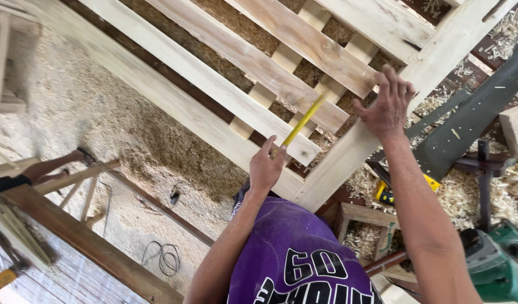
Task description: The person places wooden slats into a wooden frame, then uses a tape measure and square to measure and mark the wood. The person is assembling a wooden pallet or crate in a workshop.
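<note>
Pinching a thin yellow pencil [302, 121] in my left hand [266, 168], I marked the slatted wooden frame [349, 157] while my right hand [387, 107] lay open, steadying its rail; stiff, heavy timber, I judged, best gripped by the side rails.

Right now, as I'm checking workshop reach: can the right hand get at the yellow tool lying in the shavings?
Probably yes: the right hand rests on the wooden frame, and the yellow tool lies uncovered just below that forearm.
</note>
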